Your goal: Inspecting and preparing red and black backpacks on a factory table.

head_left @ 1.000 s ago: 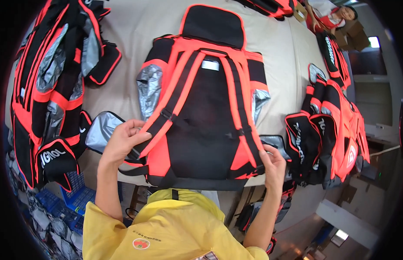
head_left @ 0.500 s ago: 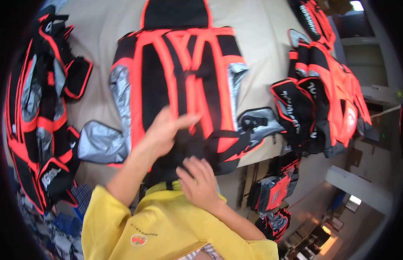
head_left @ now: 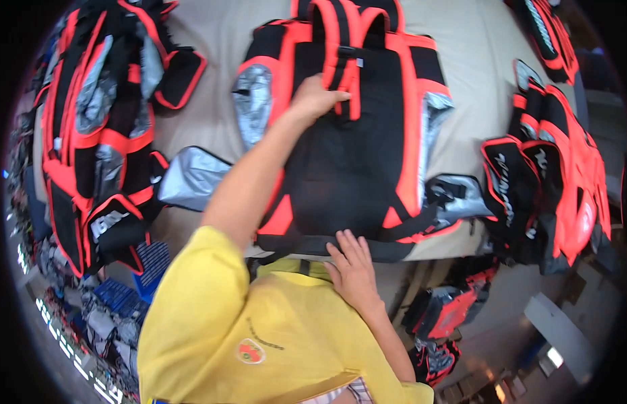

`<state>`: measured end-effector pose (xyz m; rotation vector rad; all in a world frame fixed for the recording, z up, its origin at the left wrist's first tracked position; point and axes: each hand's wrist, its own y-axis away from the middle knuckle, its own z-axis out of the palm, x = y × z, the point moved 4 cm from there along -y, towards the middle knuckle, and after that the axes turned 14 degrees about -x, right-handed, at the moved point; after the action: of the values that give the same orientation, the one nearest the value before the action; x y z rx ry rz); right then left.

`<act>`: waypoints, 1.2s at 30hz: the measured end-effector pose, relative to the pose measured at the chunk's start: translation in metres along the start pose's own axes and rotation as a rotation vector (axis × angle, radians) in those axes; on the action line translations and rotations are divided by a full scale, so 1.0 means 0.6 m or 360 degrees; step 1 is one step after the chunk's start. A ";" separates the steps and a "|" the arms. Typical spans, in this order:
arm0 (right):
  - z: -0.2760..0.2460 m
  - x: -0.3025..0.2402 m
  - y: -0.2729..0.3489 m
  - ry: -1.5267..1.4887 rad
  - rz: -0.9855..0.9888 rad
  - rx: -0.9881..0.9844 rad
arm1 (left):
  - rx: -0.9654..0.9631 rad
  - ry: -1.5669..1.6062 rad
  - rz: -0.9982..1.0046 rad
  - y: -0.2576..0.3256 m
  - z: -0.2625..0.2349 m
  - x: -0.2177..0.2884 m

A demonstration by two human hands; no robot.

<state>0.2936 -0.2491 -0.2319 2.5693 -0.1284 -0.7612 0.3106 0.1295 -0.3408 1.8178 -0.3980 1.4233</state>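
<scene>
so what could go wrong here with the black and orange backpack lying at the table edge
The black and orange fabric backpack lies with its bottom right at the edge of the beige table, where the right hand presses it; a pull toward the person might slide it off. The left hand is at the orange shoulder straps, where fingers could snag. The loose silver side flap may catch.

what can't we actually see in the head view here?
- Backpack: its top is cut off by the upper edge; its front faces down on the table, hidden.
- Left hand: fingertips curl onto the shoulder straps; grip unclear.
- Right hand: palm flat on the backpack's bottom edge, hiding what lies under it.
- Bags under the table: dark, blurred near the rim.
</scene>
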 end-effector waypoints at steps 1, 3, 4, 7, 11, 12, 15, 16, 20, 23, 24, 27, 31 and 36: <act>-0.009 0.005 0.013 -0.0228 -0.0051 0.0162 | -0.0057 -0.0076 -0.0006 0.010 -0.002 0.007; -0.056 0.009 0.035 -0.0518 -0.0030 0.0456 | -0.0194 -0.0187 0.0068 0.048 -0.018 0.024; -0.066 0.020 0.050 -0.0471 -0.0006 0.0453 | -0.0243 -0.0236 0.0143 0.076 -0.035 0.030; -0.047 0.075 0.090 -0.1428 0.0394 0.0790 | -0.0052 -0.0180 0.0194 0.201 -0.065 0.054; -0.077 0.132 0.105 -0.2200 0.0619 0.1047 | 0.0240 0.0147 -0.0031 0.439 -0.096 0.052; -0.080 0.150 0.105 -0.2370 0.0640 0.1015 | 0.0204 0.0451 -0.0080 0.507 -0.088 0.045; -0.088 0.202 0.091 -0.2611 0.0556 0.0809 | -0.0164 0.0265 -0.0405 0.646 -0.003 0.017; -0.093 0.213 0.084 -0.2611 0.0535 0.0753 | -0.0160 -0.0026 -0.0619 0.671 0.035 0.004; -0.113 0.190 0.051 -0.2850 0.0496 0.0603 | 0.0940 -0.1434 0.0324 0.737 0.147 0.028; -0.126 0.158 0.040 -0.3000 0.0210 0.0408 | 0.0697 -0.0488 -0.0076 0.750 0.215 -0.045; -0.127 0.160 0.045 -0.3008 0.0177 0.0383 | 0.0474 0.0125 -0.0523 0.742 0.243 -0.087; -0.147 0.176 0.058 -0.3274 -0.0383 0.0284 | 0.0278 0.2439 -0.0435 0.684 0.266 -0.167; -0.188 0.190 0.088 -0.3660 -0.0550 0.0435 | 0.1034 0.2626 0.0469 0.663 0.168 -0.266; -0.232 0.323 0.142 -0.3526 -0.1251 0.0544 | 0.1455 0.1843 0.1017 0.745 0.030 -0.144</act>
<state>0.5351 -0.3112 -0.1859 0.5430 0.1245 -3.4271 0.0003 -0.1918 -0.2513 1.0769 0.3953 3.1429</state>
